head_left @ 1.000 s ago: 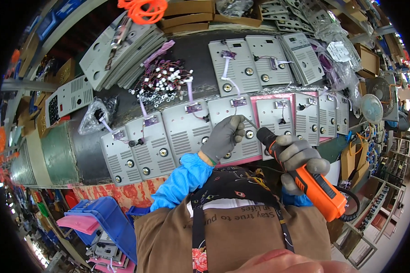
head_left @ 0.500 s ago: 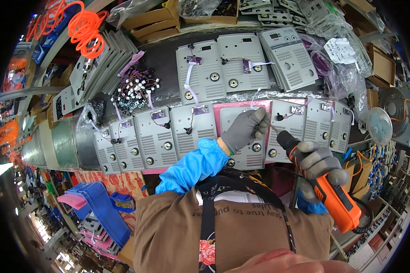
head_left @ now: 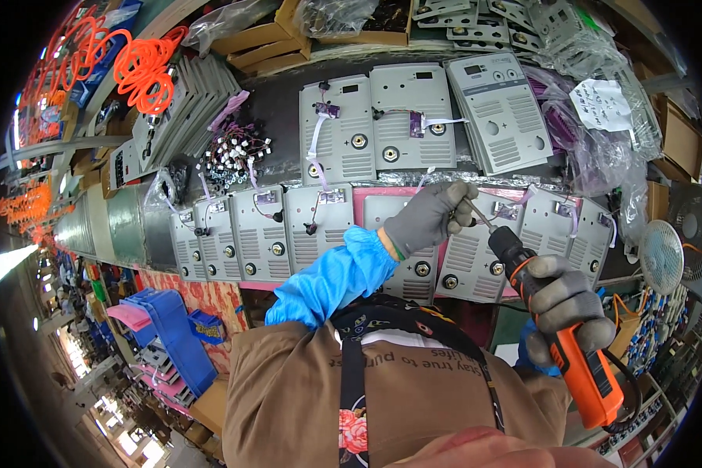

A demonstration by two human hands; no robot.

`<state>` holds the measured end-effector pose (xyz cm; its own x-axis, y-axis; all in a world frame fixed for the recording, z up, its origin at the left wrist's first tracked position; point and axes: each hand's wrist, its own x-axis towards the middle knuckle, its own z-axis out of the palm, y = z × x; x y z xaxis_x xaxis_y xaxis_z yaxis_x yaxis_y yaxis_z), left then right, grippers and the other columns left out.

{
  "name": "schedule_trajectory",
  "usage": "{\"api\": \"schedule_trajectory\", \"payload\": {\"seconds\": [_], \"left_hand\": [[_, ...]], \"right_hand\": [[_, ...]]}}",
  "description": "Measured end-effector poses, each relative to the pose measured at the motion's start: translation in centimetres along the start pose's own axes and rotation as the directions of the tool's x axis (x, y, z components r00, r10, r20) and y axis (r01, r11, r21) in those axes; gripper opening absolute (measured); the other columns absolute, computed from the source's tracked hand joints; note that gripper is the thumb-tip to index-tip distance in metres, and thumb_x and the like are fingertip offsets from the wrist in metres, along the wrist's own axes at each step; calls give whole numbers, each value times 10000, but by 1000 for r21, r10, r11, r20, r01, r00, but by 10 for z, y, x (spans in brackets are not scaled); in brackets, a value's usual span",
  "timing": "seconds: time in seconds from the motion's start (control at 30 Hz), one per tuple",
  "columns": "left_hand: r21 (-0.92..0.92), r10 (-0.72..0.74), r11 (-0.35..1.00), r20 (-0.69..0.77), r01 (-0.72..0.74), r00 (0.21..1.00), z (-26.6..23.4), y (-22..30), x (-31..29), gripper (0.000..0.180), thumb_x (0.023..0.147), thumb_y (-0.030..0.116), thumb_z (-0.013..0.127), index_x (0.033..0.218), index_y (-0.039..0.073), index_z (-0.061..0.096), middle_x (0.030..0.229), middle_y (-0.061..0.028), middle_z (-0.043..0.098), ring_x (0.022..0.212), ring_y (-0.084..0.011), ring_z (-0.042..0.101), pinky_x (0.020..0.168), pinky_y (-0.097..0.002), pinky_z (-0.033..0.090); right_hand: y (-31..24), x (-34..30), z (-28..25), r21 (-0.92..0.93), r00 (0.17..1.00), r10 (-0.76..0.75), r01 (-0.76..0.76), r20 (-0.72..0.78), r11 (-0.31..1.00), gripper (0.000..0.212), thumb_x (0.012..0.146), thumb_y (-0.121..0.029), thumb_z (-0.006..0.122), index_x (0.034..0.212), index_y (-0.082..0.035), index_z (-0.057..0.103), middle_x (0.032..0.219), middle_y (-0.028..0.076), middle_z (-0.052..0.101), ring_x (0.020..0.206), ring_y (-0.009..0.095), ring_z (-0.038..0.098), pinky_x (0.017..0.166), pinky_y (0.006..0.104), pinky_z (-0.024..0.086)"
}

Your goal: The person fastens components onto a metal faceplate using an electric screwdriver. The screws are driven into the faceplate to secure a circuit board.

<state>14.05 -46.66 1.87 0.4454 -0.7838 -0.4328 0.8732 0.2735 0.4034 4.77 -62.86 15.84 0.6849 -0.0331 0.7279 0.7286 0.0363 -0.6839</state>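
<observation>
My right hand (head_left: 561, 300), in a grey glove, grips an orange and black electric screwdriver (head_left: 589, 382), its bit pointing up and left. My left hand (head_left: 429, 218), also gloved and with a blue sleeve over the forearm, has its fingertips pinched at the tip of that bit. Whatever small piece they may hold is too small to make out. Below the left hand lies a grey vented panel (head_left: 412, 290), partly covered by hand and sleeve. Beside it on the right is another grey panel (head_left: 472, 261) with brass terminals.
More panels (head_left: 261, 242) with small purple circuit boards and cables line the bench. Behind them lie two panels (head_left: 339, 117), a panel stack (head_left: 507, 117) and a heap of wired connectors (head_left: 238, 148). An orange coiled hose (head_left: 144, 74) hangs at left; a fan (head_left: 661, 257) stands at right.
The view has shifted slightly. My left fingertips and the screwdriver's bit have come together; the screwdriver has moved a little to the right and down.
</observation>
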Motion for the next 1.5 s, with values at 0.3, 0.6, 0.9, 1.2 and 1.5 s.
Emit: {"api": "schedule_trajectory", "payload": {"seconds": [0.3, 0.6, 0.9, 1.2, 1.5], "left_hand": [[141, 40, 989, -61, -31, 997, 3, 15, 15, 454, 866, 484, 578, 947, 38, 558, 651, -4, 521, 520, -81, 460, 433, -191, 350], [178, -58, 981, -92, 74, 994, -1, 30, 30, 425, 901, 438, 560, 939, 17, 599, 604, -7, 507, 467, -73, 469, 390, -203, 355], [1000, 501, 14, 11, -21, 865, -77, 152, 83, 231, 893, 197, 564, 1088, 109, 650, 842, -34, 624, 764, -147, 576, 707, -269, 479], [916, -319, -390, -36, -97, 947, -117, 163, 160, 374, 743, 6, 575, 1033, 205, 699, 1047, -51, 620, 984, -229, 584, 863, -310, 462], [933, -263, -297, 124, -203, 957, -125, 161, 151, 355, 741, 57, 582, 1023, 237, 702, 939, -48, 598, 912, -226, 569, 826, -326, 449]], "right_hand": [[27, 2, -22, 89, 998, 10, -15, 57, 996, 533, 762, -95, 705, 1207, -194, 429, 773, -2, 516, 723, 184, 542, 786, 496, 463], [47, 5, -26, 144, 998, -20, 30, -67, 989, 468, 723, -55, 713, 1075, -188, 434, 703, 11, 541, 629, 191, 551, 666, 463, 456], [60, 23, -78, -102, 995, -34, 44, 89, 994, 623, 772, -246, 719, 1308, -180, 407, 745, -30, 440, 707, 152, 472, 773, 472, 452], [98, 83, -112, -67, 983, 163, -157, 86, 985, 309, 767, -257, 713, 964, -127, 514, 839, -5, 446, 894, 194, 484, 971, 508, 392], [179, 94, -85, -32, 990, 136, -137, -29, 990, 734, 800, -216, 723, 1403, -129, 314, 769, 17, 503, 762, 207, 568, 868, 536, 492]]}}
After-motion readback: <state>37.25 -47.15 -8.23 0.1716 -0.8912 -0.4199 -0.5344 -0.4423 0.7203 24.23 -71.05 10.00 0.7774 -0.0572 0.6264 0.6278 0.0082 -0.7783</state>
